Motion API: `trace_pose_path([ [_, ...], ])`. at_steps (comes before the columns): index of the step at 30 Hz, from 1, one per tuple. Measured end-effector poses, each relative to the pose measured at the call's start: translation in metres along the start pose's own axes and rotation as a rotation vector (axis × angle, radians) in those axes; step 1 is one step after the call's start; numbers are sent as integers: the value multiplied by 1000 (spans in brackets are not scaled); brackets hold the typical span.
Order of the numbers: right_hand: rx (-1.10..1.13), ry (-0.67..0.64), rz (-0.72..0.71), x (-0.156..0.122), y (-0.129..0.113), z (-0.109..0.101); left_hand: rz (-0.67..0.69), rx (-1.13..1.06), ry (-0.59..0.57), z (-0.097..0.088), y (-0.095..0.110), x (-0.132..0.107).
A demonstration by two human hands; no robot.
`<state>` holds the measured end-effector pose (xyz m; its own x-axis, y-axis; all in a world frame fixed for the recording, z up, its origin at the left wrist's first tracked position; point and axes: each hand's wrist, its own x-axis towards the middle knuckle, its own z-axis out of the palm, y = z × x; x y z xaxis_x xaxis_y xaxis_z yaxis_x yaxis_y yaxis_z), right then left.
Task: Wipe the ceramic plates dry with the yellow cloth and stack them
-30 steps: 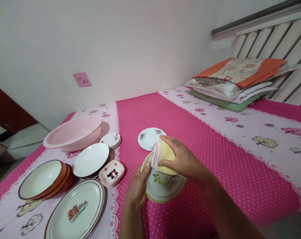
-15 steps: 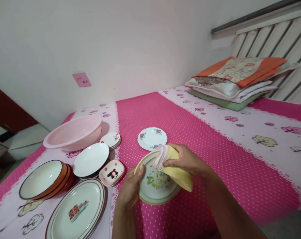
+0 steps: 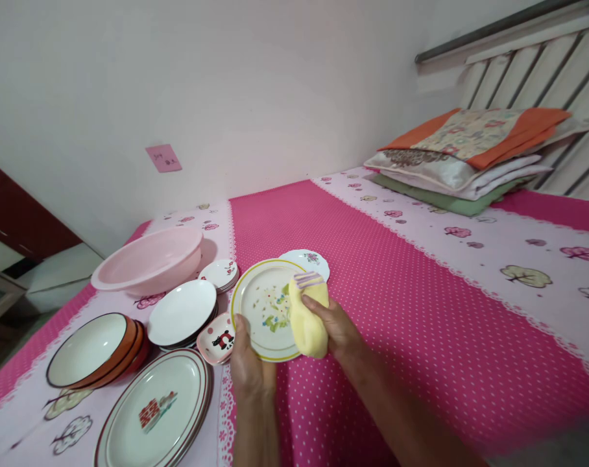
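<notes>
My left hand (image 3: 246, 366) grips the lower rim of a yellow-rimmed plate with a flower print (image 3: 263, 305) and holds it tilted up above the pink dotted bedspread (image 3: 372, 285). My right hand (image 3: 336, 327) is closed on a folded yellow cloth with a striped end (image 3: 307, 314), which presses against the right side of that plate's face. A small white plate with pink flowers (image 3: 314, 259) lies on the spread just behind, partly hidden by the held plate.
On the left stand a pink basin (image 3: 146, 259), a stack of small saucers (image 3: 219, 274), white plates (image 3: 180, 312), orange-walled bowls (image 3: 95, 344), a square dish with a red figure (image 3: 217, 336) and large oval plates (image 3: 153, 408). Folded bedding (image 3: 462, 159) lies at the back right.
My left hand has lifted the yellow-rimmed plate off the spread, up and to the left, tilting its face toward me. My right hand moved the cloth from the rim onto the face.
</notes>
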<state>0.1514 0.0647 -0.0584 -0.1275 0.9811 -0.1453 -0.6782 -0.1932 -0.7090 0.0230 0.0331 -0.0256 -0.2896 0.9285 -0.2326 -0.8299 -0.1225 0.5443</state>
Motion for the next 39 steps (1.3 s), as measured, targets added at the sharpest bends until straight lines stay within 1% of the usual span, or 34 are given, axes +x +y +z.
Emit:
trace_pose_path([
  [3, 106, 94, 27, 0, 26, 9, 104, 12, 11, 7, -9, -4],
  [5, 126, 110, 33, 1, 30, 11, 110, 22, 9, 9, -12, -5],
  [7, 112, 104, 9, 2, 22, 8, 67, 27, 15, 10, -12, -6],
  [11, 13, 89, -22, 2, -17, -10, -61, 64, -10, 7, -6, -6],
  [14, -132, 15, -1, -3, -45, -24, -116, 196, -105, 0, 0, -5],
  [16, -231, -39, 12, -8, -56, -30, -124, 301, -161, -5, 4, -4],
  [19, -325, -102, 26, -13, -65, -34, -105, 421, -174, -10, 10, -2],
  [23, -398, -221, 69, -14, -66, -35, -114, 555, -212, -13, 17, -1],
  [25, -413, -265, 83, -14, -66, -35, -107, 597, -227, -14, 20, -2],
  [27, -406, -278, 83, -14, -65, -33, -91, 593, -225, -15, 22, -1],
  [30, -371, -262, 73, -14, -65, -29, -56, 495, -192, -17, 20, 2],
  [32, -326, -235, 64, -14, -63, -25, -12, 393, -135, -16, 17, 4],
  [34, -251, -200, 57, -12, -54, -20, 47, 292, -51, -13, 11, 5],
  [36, -147, -129, 49, -8, -37, -13, 106, 219, 39, -9, 4, 4],
  [38, -39, -2, 41, -5, -12, -3, 189, 184, 130, -5, -4, 2],
  [39, 6, 83, 42, -5, 1, 2, 237, 179, 174, -3, -7, 1],
])
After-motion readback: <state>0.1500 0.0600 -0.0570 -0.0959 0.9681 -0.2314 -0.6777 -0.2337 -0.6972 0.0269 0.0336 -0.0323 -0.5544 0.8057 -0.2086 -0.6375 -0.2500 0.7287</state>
